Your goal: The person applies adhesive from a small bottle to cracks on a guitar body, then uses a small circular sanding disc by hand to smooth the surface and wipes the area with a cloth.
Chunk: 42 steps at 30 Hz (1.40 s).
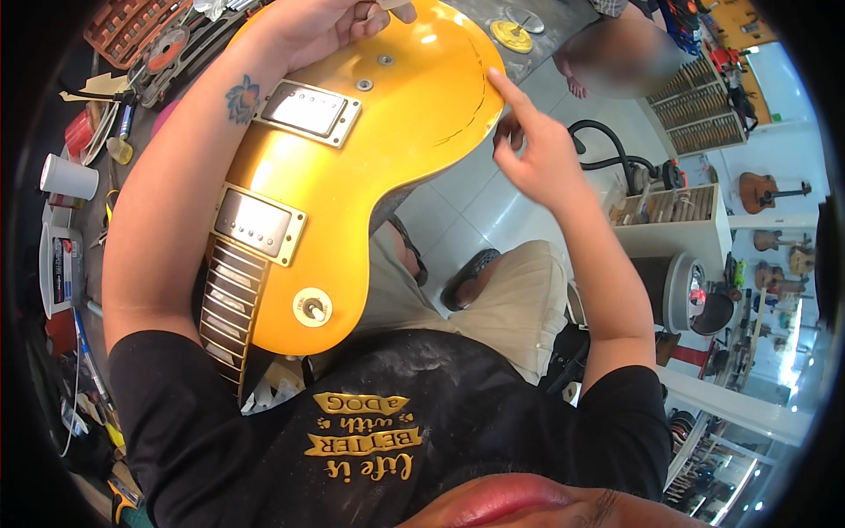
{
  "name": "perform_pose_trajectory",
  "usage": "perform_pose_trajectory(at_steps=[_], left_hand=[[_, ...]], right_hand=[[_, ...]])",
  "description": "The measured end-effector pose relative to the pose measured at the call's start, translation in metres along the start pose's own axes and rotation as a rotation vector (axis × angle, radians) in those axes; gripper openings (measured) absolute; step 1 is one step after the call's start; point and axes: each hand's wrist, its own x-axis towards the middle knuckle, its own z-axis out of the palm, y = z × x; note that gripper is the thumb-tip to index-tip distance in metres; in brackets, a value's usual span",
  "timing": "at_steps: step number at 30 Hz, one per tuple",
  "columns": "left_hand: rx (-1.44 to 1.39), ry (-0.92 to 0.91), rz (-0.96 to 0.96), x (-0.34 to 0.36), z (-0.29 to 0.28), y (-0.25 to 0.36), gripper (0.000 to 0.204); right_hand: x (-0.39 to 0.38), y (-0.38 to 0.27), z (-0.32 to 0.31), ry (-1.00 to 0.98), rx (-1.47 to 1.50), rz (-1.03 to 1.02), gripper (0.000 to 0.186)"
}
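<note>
A gold-yellow electric guitar (422,114) lies across my lap and the bench edge, its neck pointing down to the lower left. Two metal-covered pickups (305,113) and a toggle switch (312,308) in a round pale plate show on its top. Along the curved right edge runs a dark broken line. My left hand (343,25) is over the far end of the body, fingers curled on a small pale flat piece (393,3), partly cut off by the frame. My right hand (539,157) touches the body's right edge with its outstretched index fingertip, the other fingers bent.
A yellow round tin (511,35) sits on the bench past the guitar. Tool cases (132,35), a white cup (70,178) and loose tools crowd the left. Another person (620,57), blurred, is at the far right. A black hose (616,150) and drawer racks (695,101) stand to the right.
</note>
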Motion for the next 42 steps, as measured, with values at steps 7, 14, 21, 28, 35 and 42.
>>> perform_pose_trajectory(at_steps=[7, 14, 21, 28, 35, 42], left_hand=[[0.008, -0.002, 0.006, -0.002, 0.006, 0.002, 0.009], [0.013, -0.001, 0.004, -0.002, 0.003, 0.001, 0.009], [0.019, 0.011, 0.006, 0.001, 0.007, 0.004, 0.008], [-0.023, -0.012, 0.014, 0.0, 0.002, 0.0, 0.008], [0.016, 0.013, 0.005, -0.001, 0.005, 0.0, 0.009], [0.0, -0.002, 0.023, -0.001, 0.002, 0.002, 0.009]], right_hand=[[-0.059, -0.071, 0.011, -0.016, 0.061, -0.167, 0.082], [-0.052, -0.087, 0.012, -0.085, 0.122, -0.265, 0.08], [-0.023, -0.001, 0.002, 0.122, -0.073, -0.104, 0.078], [-0.007, -0.01, -0.007, 0.162, -0.063, 0.038, 0.078], [-0.061, -0.087, 0.021, 0.021, -0.028, -0.176, 0.081], [-0.055, -0.102, 0.014, -0.032, 0.093, -0.281, 0.076]])
